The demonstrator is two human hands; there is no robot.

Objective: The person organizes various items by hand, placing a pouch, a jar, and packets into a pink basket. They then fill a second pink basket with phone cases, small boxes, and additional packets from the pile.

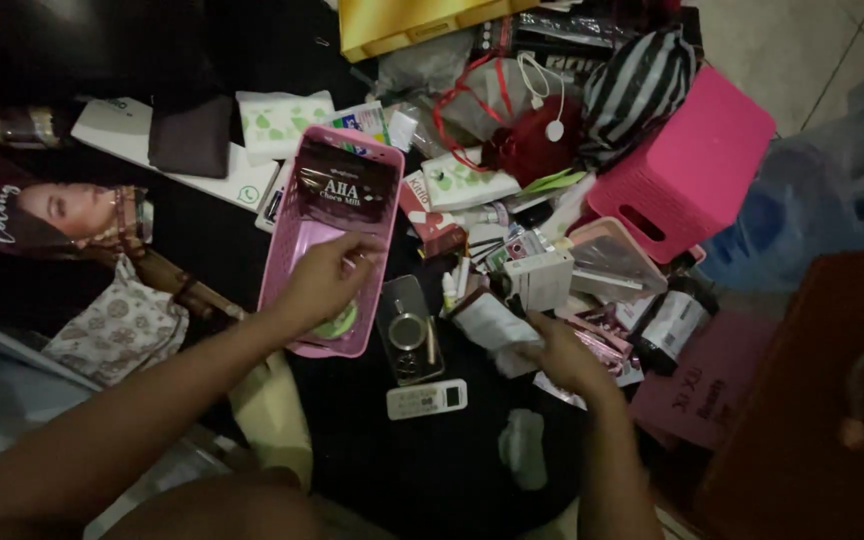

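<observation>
Left hand (pixel 327 275) pinching the pink basket (pixel 287 250) wall — light, stiff plastic, best gripped at rim; right hand (pixel 564 352), at 3 o'clock, clutching a soft white packet (pixel 492 325).

We saw a dark brown pouch (pixel 345 185) lying in the pink basket (pixel 287 250). Right of the basket lay a red-and-white sachet (pixel 429 215) and a small white box (pixel 542 280). Above the basket sat a white packet with green leaves (pixel 277 120).
</observation>
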